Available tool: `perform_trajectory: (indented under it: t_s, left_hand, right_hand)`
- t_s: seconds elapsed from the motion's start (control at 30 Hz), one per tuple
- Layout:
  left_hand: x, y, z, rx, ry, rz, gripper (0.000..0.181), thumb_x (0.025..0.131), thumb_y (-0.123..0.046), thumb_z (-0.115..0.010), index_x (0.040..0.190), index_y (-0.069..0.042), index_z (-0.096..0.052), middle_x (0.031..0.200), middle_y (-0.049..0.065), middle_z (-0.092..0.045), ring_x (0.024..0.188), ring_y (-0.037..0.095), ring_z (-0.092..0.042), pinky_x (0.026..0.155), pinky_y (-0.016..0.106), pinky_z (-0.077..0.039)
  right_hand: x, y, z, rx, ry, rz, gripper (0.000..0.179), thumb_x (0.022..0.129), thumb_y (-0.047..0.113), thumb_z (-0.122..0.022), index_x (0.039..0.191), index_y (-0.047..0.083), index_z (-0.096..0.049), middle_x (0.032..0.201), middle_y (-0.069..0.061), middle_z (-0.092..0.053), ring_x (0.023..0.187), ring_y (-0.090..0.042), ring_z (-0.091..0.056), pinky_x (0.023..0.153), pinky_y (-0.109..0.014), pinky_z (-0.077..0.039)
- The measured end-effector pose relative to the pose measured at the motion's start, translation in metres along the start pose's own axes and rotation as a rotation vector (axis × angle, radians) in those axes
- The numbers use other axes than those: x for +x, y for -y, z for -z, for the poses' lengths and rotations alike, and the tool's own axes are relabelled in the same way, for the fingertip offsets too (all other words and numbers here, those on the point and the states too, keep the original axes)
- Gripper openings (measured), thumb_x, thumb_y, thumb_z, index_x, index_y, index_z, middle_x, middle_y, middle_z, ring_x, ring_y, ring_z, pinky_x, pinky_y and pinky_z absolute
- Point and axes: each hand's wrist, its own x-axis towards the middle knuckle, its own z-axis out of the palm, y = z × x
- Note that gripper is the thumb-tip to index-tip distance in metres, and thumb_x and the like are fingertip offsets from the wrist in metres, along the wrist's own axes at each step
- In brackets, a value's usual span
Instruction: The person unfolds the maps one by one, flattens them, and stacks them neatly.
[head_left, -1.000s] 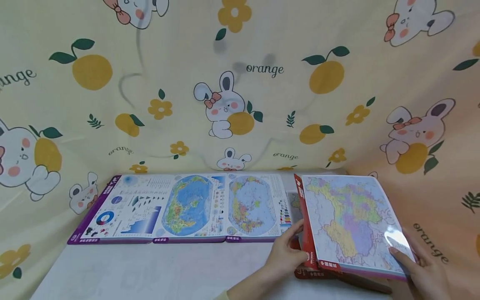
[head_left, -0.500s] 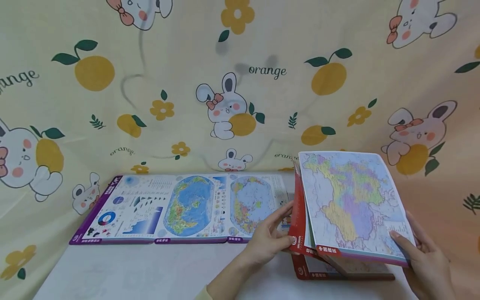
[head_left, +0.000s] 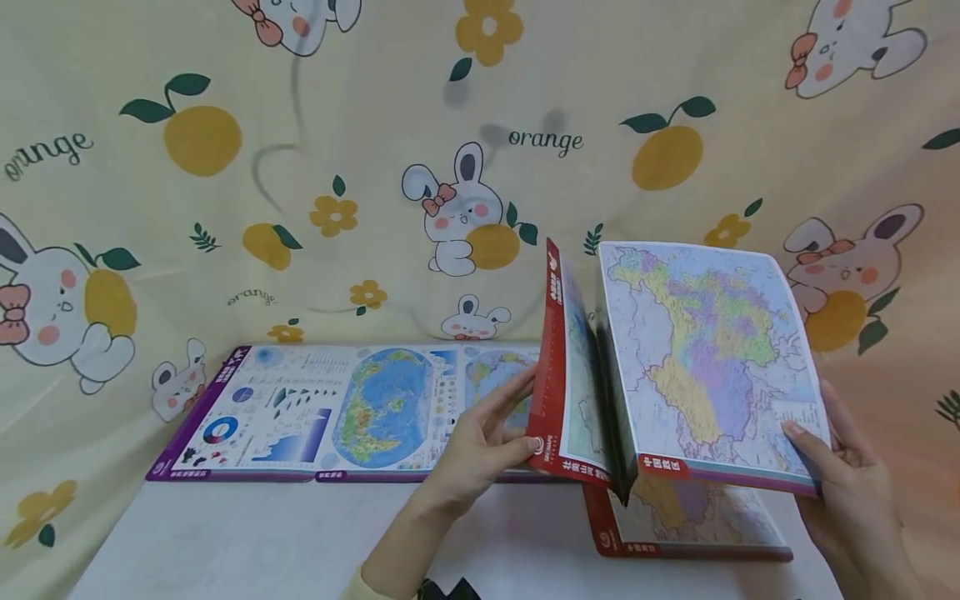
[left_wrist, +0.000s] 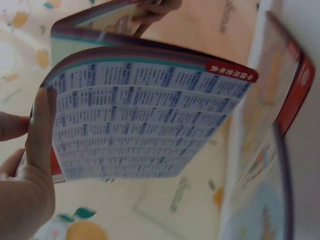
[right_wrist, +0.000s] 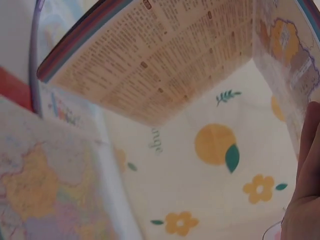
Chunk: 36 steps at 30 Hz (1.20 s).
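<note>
- At the back, a pale yellow cloth [head_left: 360, 108] with rabbits and oranges hung as a screen; I suppose it was put there to hide what was behind.
- Before it was the white table [head_left: 315, 533], which gave a flat support for the opened sheets.
- On the table lay the purple-edged map [head_left: 270, 417], unfolded lengthwise, perhaps so that its panels could be seen side by side; its right part was hidden by a hand and by another map.
- Above the table, at the right, the folding map [head_left: 712, 358] was held up in the air, tilted, its red-edged left panel standing apart from the right one. This angle between panels probably came from the two sides being held separately.
- Under it, on the table, rested the lower map [head_left: 720, 521], partly covered from view.
- The right hand [head_left: 847, 467] was grasping the folding map's lower right corner, thumb on the front, seemingly to carry the thicker side.
- The left hand [head_left: 480, 442] was pinching the red edge, seemingly to keep that panel spread.
</note>
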Motion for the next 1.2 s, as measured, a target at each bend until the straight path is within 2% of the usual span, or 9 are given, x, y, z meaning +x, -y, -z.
perform_trajectory:
  t_s: [0.27, 0.47, 0.6, 0.7, 0.87, 1.0, 1.2]
  left_hand:
    - [-0.023, -0.035, 0.041, 0.044, -0.056, -0.035, 0.075, 0.100, 0.005, -0.059, 0.165, -0.015, -0.029, 0.170, 0.010, -0.029, 0.114, 0.025, -0.072, 0.093, 0.040, -0.060]
    - [-0.045, -0.061, 0.078, 0.117, -0.084, -0.063, 0.074, 0.101, 0.005, -0.058, 0.166, -0.011, -0.026, 0.170, 0.015, -0.026, 0.115, 0.028, -0.072, 0.091, 0.040, -0.060]
    - [-0.061, -0.078, 0.104, 0.211, -0.130, -0.070, 0.073, 0.102, 0.005, -0.058, 0.166, -0.013, -0.027, 0.170, 0.012, -0.029, 0.120, 0.030, -0.069, 0.089, 0.038, -0.061]
    - [-0.071, -0.091, 0.123, 0.273, -0.165, -0.075, 0.072, 0.103, 0.006, -0.055, 0.166, -0.014, -0.027, 0.169, 0.010, -0.031, 0.126, 0.029, -0.066, 0.089, 0.035, -0.061]
    - [-0.089, -0.111, 0.150, 0.364, -0.254, -0.054, 0.071, 0.104, 0.004, -0.055, 0.166, -0.017, -0.027, 0.169, 0.007, -0.033, 0.130, 0.020, -0.063, 0.089, 0.032, -0.061]
    - [-0.103, -0.124, 0.172, 0.458, -0.347, -0.028, 0.071, 0.103, 0.000, -0.060, 0.165, -0.018, -0.031, 0.167, 0.006, -0.036, 0.128, 0.013, -0.062, 0.086, 0.032, -0.062]
    - [-0.128, -0.134, 0.212, 0.646, -0.513, 0.056, 0.066, 0.103, -0.011, -0.064, 0.163, -0.023, -0.038, 0.160, 0.000, -0.047, 0.120, 0.007, -0.060, 0.081, 0.028, -0.062]
  right_hand:
    - [0.011, -0.002, -0.021, 0.136, 0.061, 0.030, 0.068, 0.100, -0.021, -0.041, 0.158, 0.014, -0.045, 0.141, -0.006, -0.066, 0.110, -0.028, -0.073, 0.076, -0.044, -0.061]
    - [0.019, -0.005, -0.031, 0.124, 0.105, 0.029, 0.069, 0.101, -0.022, -0.039, 0.160, 0.013, -0.042, 0.145, -0.008, -0.063, 0.112, -0.029, -0.072, 0.076, -0.045, -0.061]
    - [0.024, -0.008, -0.035, 0.081, 0.093, 0.034, 0.069, 0.101, -0.021, -0.042, 0.160, 0.014, -0.042, 0.144, -0.006, -0.064, 0.110, -0.028, -0.073, 0.074, -0.044, -0.061]
    - [0.027, -0.011, -0.036, 0.093, 0.099, 0.034, 0.069, 0.101, -0.021, -0.041, 0.160, 0.014, -0.042, 0.144, -0.007, -0.064, 0.111, -0.028, -0.073, 0.075, -0.044, -0.061]
    - [0.031, -0.014, -0.037, 0.106, 0.058, 0.033, 0.068, 0.099, -0.021, -0.045, 0.158, 0.013, -0.046, 0.139, -0.008, -0.067, 0.108, -0.028, -0.074, 0.074, -0.043, -0.062]
    - [0.033, -0.018, -0.038, 0.045, 0.045, 0.035, 0.066, 0.100, -0.019, -0.047, 0.158, 0.012, -0.046, 0.136, -0.007, -0.069, 0.104, -0.027, -0.075, 0.073, -0.041, -0.062]
    - [0.034, -0.030, -0.037, 0.035, 0.028, -0.036, 0.066, 0.099, -0.018, -0.051, 0.155, 0.018, -0.052, 0.134, -0.002, -0.071, 0.103, -0.025, -0.076, 0.073, -0.039, -0.063]
